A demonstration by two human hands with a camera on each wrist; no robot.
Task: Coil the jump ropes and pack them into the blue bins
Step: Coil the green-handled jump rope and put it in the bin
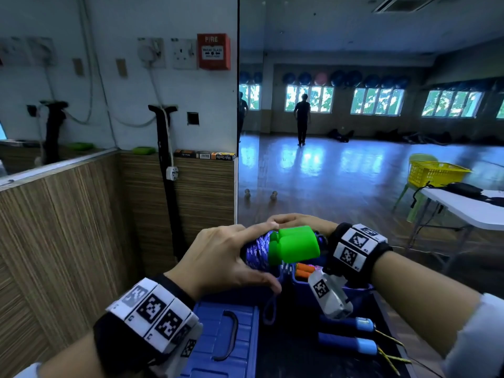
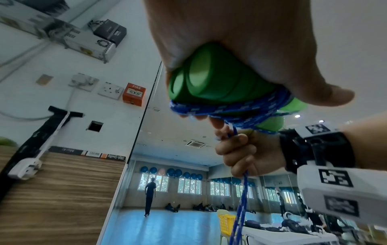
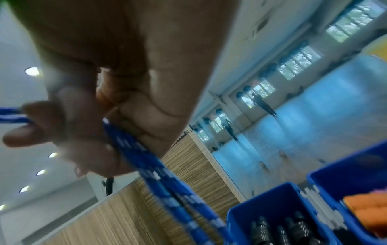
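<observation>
Head view is showing me both hands raised above the blue bins, working one jump rope. My left hand [image 1: 218, 257] is wrapping its fingers and thumb around the paired green handles [image 1: 293, 245], with the blue-and-white rope [image 1: 257, 251] wound around them just under the fingertips. My right hand [image 1: 297, 222] is sitting just behind the handles, mostly hidden by them; from the left wrist view I am seeing it [image 2: 240, 155] curling tight around the loose length of the same rope [image 2: 240, 197], which is hanging down from the fist. The right wrist view is confirming that grip, the doubled strand [image 3: 159, 179] running out from between the closed fingers [image 3: 83, 126], though that picture is blurring badly.

Below the hands, I am looking at a blue bin lid [image 1: 226, 334] lying at the lower left, and the right-hand blue bin [image 1: 297, 279] holding orange handles [image 1: 304, 270]. From the right wrist camera the nearer blue bin [image 3: 236, 213] is holding dark handles, too smeared for me to count. Two blue-handled ropes [image 1: 349, 334] are lying on the dark surface at the lower right, yellow cord trailing off the frame edge.

A wood-panelled wall [image 1: 68, 241] is standing close on the left, and a mirror [image 1: 354, 132] ahead is reflecting the hall. A white table [image 1: 469, 211] is standing to the right, well apart from the hands.
</observation>
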